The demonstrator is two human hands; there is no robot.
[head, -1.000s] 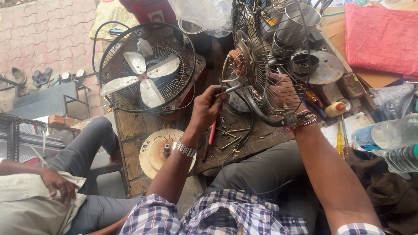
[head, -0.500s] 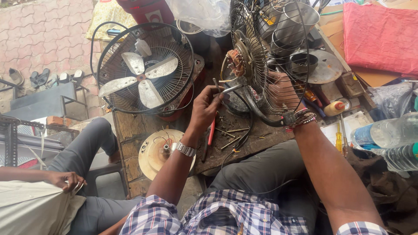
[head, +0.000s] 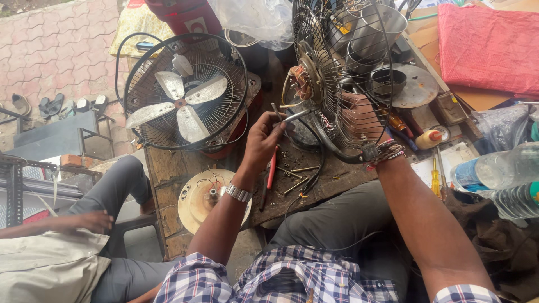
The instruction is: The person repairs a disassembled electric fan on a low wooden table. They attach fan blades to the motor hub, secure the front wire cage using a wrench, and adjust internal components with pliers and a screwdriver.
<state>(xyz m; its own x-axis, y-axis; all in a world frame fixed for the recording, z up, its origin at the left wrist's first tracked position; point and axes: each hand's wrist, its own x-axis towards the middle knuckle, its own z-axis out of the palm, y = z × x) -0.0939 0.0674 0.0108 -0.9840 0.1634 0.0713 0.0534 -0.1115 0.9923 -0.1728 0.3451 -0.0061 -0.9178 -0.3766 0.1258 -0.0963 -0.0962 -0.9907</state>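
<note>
My left hand (head: 264,137) grips a thin metal tool (head: 295,116) whose tip reaches toward the copper-wound motor (head: 303,81) of a fan with a wire guard (head: 342,67), standing on edge on the wooden bench (head: 168,168). My right hand (head: 362,120) is behind the guard's wires, steadying the fan from the far side; a beaded band is on that wrist. A red-handled plier (head: 271,171) lies on the bench just below my left hand among loose screws.
A second caged fan (head: 185,92) with metal blades lies to the left. A round motor cover (head: 205,196) sits near the bench's front edge. Yellow screwdriver (head: 435,177), glue bottle (head: 429,138), plastic bottles (head: 494,168), red cloth (head: 488,47) at right. Another person sits at left, hand (head: 92,221) on knee.
My left hand has shifted slightly up with the tool toward the motor. The seated person's hand has moved along the thigh. The view has shifted a little.
</note>
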